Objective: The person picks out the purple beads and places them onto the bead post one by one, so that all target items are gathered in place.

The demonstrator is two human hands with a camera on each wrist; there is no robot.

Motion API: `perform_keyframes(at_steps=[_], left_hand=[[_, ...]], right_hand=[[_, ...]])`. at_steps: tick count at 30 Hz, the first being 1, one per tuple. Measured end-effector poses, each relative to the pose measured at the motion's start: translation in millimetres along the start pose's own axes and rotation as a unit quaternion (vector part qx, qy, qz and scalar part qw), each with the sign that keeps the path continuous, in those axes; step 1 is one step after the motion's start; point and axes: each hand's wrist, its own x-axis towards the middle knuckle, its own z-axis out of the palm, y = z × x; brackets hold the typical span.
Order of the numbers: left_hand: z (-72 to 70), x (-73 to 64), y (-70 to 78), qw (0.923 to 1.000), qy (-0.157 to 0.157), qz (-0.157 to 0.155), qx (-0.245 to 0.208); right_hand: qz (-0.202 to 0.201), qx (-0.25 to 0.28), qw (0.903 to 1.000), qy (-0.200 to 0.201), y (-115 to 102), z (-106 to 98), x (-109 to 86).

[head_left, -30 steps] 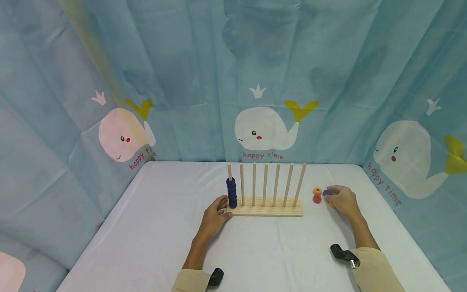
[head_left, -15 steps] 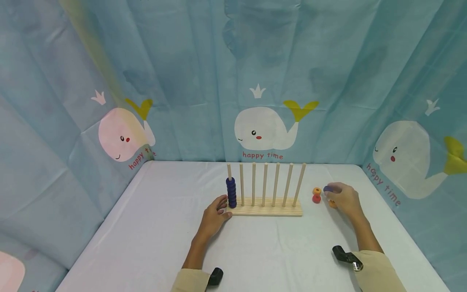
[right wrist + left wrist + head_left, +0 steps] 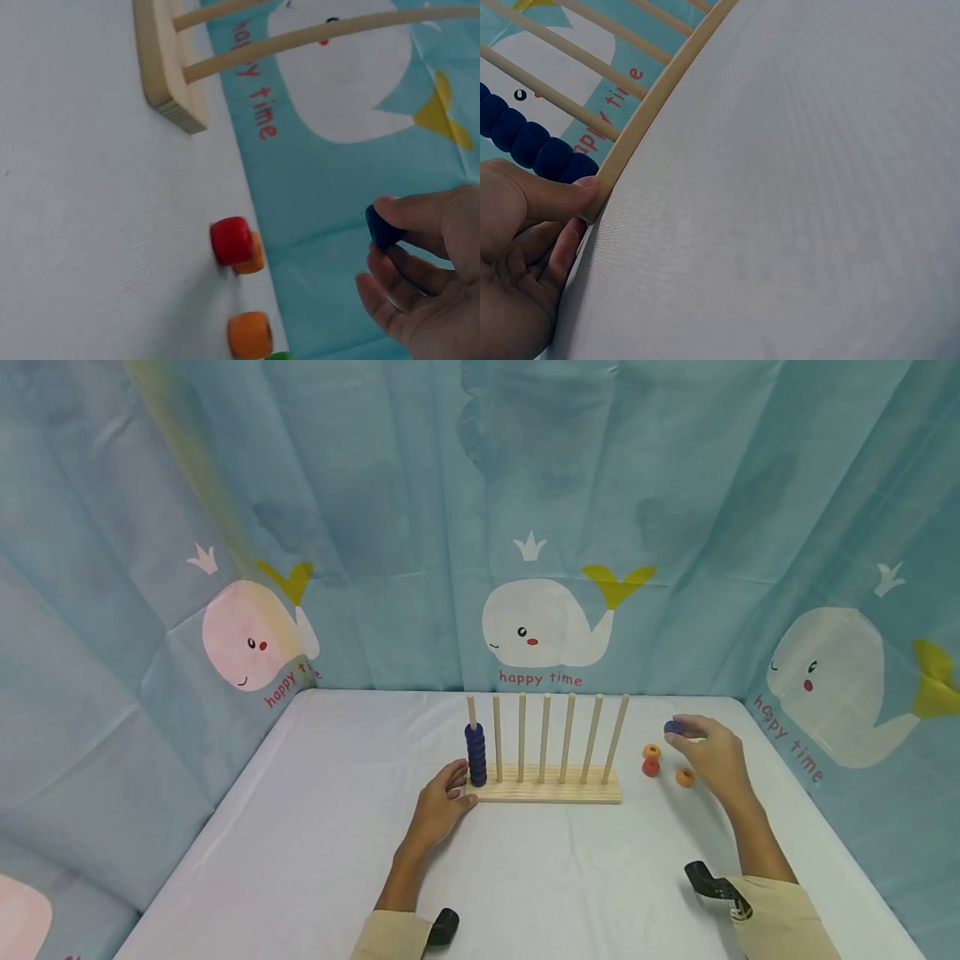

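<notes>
A wooden peg rack (image 3: 547,787) with a row of upright rods stands mid-table. Dark blue beads (image 3: 476,756) are stacked on its leftmost rod; the other rods are bare. My left hand (image 3: 437,810) grips the left end of the rack's base, thumb (image 3: 562,196) on its front edge. Above the table at the right, my right hand (image 3: 716,756) pinches a blue bead (image 3: 382,226) between thumb and fingers. Below that hand lie a red bead (image 3: 651,767), an orange bead (image 3: 652,751) touching it, and another orange bead (image 3: 685,777) apart from them.
A green bead (image 3: 277,356) shows only at the bottom edge of the right wrist view. White cloth (image 3: 360,760) covers the table. Blue curtains (image 3: 375,527) printed with whales hang behind it and at both sides.
My right hand has lifted the blue bead up off the table, uncovering the orange bead beneath. My left hand and the rack have stayed in place.
</notes>
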Motion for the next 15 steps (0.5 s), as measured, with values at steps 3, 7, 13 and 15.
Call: perform_keyframes(at_steps=[3,7,13,15], left_hand=[[0.1,0.7,0.0,1.0000,0.001,0.000,-0.001],[0.1,0.9,0.4,1.0000,0.001,-0.003,-0.001],[-0.3,-0.3,0.7,1.0000,-0.001,0.002,-0.003],[-0.6,-0.6,0.7,1.0000,-0.001,0.009,-0.004]], right_hand=[[-0.024,0.005,0.9996,0.016,-9,-4,-0.9],[-0.052,0.011,0.9980,0.034,-25,-8,-2.2],[-0.080,0.013,0.9947,0.062,-50,-16,-4.1],[-0.094,0.021,0.9929,0.070,-58,-20,-4.9]])
